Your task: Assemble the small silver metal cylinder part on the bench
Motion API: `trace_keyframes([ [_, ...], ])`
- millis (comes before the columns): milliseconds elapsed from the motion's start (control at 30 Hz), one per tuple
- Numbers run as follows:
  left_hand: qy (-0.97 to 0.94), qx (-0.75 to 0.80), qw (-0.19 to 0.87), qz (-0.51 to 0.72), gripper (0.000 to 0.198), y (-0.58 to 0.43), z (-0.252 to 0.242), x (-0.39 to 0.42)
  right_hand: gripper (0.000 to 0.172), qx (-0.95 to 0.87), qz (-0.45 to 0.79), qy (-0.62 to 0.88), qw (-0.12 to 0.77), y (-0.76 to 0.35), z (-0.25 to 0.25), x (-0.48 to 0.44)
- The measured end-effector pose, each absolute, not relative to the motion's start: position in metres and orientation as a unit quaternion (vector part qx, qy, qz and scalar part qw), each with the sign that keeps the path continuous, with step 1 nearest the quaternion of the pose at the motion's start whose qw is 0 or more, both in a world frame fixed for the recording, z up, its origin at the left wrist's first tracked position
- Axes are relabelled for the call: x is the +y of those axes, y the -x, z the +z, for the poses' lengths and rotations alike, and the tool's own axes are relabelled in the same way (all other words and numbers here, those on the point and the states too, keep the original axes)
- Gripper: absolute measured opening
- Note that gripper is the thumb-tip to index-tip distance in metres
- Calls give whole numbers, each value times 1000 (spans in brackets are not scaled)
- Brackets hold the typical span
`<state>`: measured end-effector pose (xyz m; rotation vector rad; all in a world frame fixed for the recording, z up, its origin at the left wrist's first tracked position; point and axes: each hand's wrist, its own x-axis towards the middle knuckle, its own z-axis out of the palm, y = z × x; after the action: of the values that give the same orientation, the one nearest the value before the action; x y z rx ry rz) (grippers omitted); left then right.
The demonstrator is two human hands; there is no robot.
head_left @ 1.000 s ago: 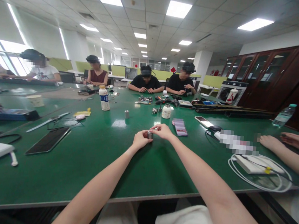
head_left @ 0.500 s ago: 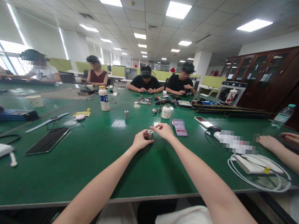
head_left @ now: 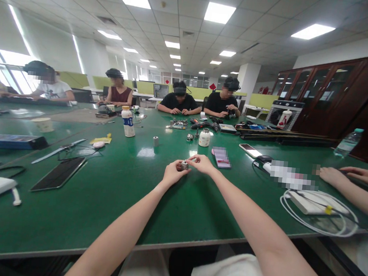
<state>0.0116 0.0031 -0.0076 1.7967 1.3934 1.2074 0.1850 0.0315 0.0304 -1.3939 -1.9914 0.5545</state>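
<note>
A small grey metal cylinder (head_left: 184,166) stands upright on the green table (head_left: 193,212), straight ahead of me. My left hand (head_left: 172,173) is wrapped around its left side, thumb toward the near side. At the cylinder's top edge, the fingertips of my right hand (head_left: 203,163) are pinched together; whether something tiny is between them is too small to make out. A second metal cylinder (head_left: 155,141) stands farther off to the left. Beyond my hands is a white patterned jar (head_left: 204,137), with small metal parts (head_left: 190,137) beside it.
A purple-screened phone (head_left: 221,157) lies right of my right hand. Farther right are a white phone (head_left: 249,150), a coiled white cable (head_left: 316,229) and a co-worker's hands (head_left: 331,176). On the left lie a dark tablet (head_left: 58,173) and a bottle (head_left: 128,121).
My right hand has moved slightly left and down, bringing its fingertips to the cylinder's top. My left hand keeps its hold. At far left, a co-worker's hand has left the blue box.
</note>
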Motion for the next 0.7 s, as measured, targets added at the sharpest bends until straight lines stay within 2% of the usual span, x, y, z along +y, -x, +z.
trace_keyframes([
  [133,-663,531,277,449,37,-13,-7,3,38,-761,216,516,328,-184,30,33],
  [400,-658,528,285,454,33,-14,-5,3,43,-766,243,531,270,-185,29,34],
  [700,-659,537,274,450,32,-14,-4,1,31,-763,317,487,283,-191,36,29],
])
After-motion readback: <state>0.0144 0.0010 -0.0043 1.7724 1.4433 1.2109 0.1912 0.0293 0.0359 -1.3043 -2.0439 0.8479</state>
